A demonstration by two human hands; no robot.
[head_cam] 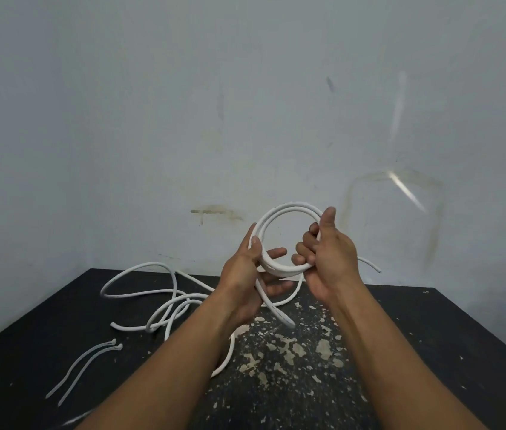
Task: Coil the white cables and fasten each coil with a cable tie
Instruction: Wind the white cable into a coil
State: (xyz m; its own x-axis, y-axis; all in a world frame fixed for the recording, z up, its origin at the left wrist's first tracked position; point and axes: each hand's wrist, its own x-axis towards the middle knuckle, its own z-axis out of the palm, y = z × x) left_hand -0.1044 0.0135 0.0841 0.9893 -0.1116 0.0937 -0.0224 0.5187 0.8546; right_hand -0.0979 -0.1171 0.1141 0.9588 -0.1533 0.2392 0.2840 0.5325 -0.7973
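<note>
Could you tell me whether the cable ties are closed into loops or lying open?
Open: both cable ties lie as loose, unlooped strips on the black table, their tails free.

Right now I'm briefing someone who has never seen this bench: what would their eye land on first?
First, the coil of white cable, held up at centre against the grey wall and gripped by the left hand and the right hand. Next, the loose cable sprawled in loops on the left of the black table, with two cable ties lying side by side nearer the front left edge.
</note>
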